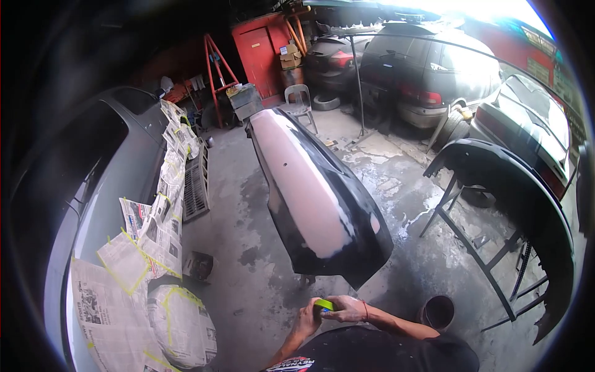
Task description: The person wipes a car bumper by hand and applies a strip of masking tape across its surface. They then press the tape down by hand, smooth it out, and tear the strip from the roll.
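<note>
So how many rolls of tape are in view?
1: the bright yellow-green roll of tape, held between the left hand and the right hand. Others could be hidden.

Green tape roll (324,304) partly hidden by the hands (347,309), most newspaper print (121,310) too small for reading

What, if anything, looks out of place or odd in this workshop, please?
The floor right of the pink-and-black panel bears whitish blotches, unlike the grey around them; whether spilled or worn, I cannot tell.
</note>
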`<state>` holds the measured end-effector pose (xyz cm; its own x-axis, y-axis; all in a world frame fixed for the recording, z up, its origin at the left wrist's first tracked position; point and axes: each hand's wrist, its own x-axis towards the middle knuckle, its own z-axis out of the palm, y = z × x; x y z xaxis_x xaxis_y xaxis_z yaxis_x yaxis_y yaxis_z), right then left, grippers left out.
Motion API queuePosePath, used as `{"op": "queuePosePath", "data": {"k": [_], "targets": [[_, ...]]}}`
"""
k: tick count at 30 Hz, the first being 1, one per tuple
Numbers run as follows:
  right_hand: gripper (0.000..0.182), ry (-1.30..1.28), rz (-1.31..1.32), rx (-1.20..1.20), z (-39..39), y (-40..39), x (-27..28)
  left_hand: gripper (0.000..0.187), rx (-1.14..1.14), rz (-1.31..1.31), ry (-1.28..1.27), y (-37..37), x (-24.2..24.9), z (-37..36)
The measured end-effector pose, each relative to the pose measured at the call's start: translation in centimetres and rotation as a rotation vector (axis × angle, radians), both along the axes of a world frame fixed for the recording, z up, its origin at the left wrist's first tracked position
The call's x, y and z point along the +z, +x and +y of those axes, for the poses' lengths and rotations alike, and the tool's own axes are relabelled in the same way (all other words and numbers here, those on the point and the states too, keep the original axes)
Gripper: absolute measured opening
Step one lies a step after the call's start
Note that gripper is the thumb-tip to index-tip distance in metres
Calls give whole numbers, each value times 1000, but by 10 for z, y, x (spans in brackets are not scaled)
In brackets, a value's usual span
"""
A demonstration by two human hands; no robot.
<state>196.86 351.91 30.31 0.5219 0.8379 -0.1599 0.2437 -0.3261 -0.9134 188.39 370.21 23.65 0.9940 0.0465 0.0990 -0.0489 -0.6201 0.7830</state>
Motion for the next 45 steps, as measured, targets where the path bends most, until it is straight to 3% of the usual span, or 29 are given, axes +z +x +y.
{"op": "queuePosePath", "data": {"k": [2,4,7,9,10,12,14,16,18,20,22,24,25,26,27,28,30,31,32,34,35,37,39,45], "targets": [[46,18,30,20,-7,22,14,27,18,-23,45,26,-18,-9],[47,49,65,35,-8,45,11,19,147,491,-615,50,-29,-12],[51,82,-142,-11,-4,71,-3,20,-9,301,-616,65,-45,-15],[51,102,-121,-21,-12,78,-4,21,-245,1,-157,80,-15,-24],[52,135,-105,-21,-16,80,-5,21,-256,5,-163,95,-11,-29],[53,228,-99,-121,-28,78,-16,23,-205,521,-1064,112,-17,-32],[51,205,114,-196,-38,79,-28,37,22,59,-93,121,-28,-46],[49,190,166,-268,-47,75,-19,42,-21,-157,107,138,-6,-48],[42,167,171,-370,-57,73,-21,42,-307,-294,228,151,3,-40],[39,155,343,-376,-65,72,-17,36,-329,-299,213,152,7,-45],[37,218,396,-391,-65,72,-14,27,-251,16,46,154,3,-50],[41,304,309,-392,-62,76,-12,21,-150,70,-35,161,-31,-53],[43,350,263,-396,-61,78,-11,21,-281,426,-600,164,-46,-50],[43,347,267,-398,-60,78,-10,21,-402,780,-1167,163,-30,-52],[42,242,160,-423,-60,78,-8,21,-372,872,-1330,152,-11,-54],[42,138,51,-446,-60,79,-7,21,-373,876,-1331,150,-21,-58],[42,101,26,-460,-64,77,-2,25,-381,1088,-1684,145,-49,-64],[42,136,134,-436,-68,76,-5,31,-390,997,-1282,144,-32,-62],[43,170,241,-410,-71,75,-7,31,-389,998,-1284,142,-60,-63],[38,249,349,-424,-73,69,-11,41,-230,278,-444,135,-140,-70],[34,169,356,-435,-76,69,-3,45,-136,64,-229,125,-41,-78],[32,89,366,-437,-77,70,-2,42,-98,6,-221,130,-17,-79],[29,180,361,-485,-76,69,-10,35,-111,-155,-94,130,-1,-78],[32,213,405,-431,-71,67,-3,26,-58,-235,-24,132,-20,-74]]}}
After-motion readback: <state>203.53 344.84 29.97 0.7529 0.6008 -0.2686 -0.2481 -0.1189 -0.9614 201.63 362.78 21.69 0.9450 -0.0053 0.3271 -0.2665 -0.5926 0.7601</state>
